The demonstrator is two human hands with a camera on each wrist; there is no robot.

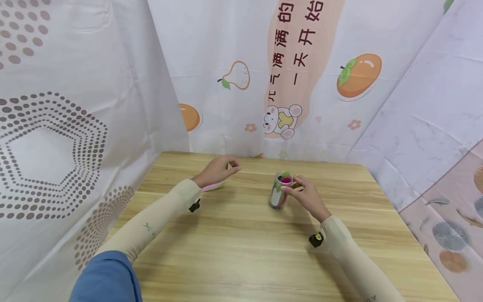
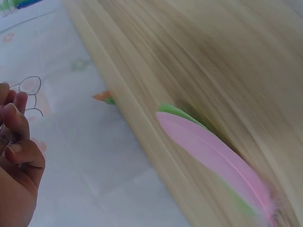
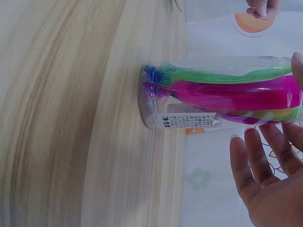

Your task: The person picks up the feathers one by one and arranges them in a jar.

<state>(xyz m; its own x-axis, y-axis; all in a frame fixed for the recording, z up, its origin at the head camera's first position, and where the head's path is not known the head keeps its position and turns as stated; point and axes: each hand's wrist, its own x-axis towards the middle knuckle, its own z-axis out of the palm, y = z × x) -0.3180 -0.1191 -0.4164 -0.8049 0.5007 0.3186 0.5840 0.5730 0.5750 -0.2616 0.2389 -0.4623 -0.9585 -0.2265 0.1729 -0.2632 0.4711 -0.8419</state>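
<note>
A clear jar (image 3: 158,106) with a white printed label stands on the table and contains magenta, green and blue feathers (image 3: 236,94). My right hand (image 1: 307,195) grips it near the rim, thumb on one side and a finger on the other; the other fingers are spread away from the jar. To the left, my left hand (image 1: 220,170) hovers over the table with its fingers loosely bent and nothing visible in them. Below that hand lie a pink feather (image 2: 213,153) and a green feather (image 2: 177,111), the pink one overlapping the green.
The wooden table (image 1: 245,251) ends at a printed cloth (image 1: 226,46) hanging behind it. More cloth (image 1: 124,84) hangs along the left side, and another sheet (image 1: 426,105) covers the right.
</note>
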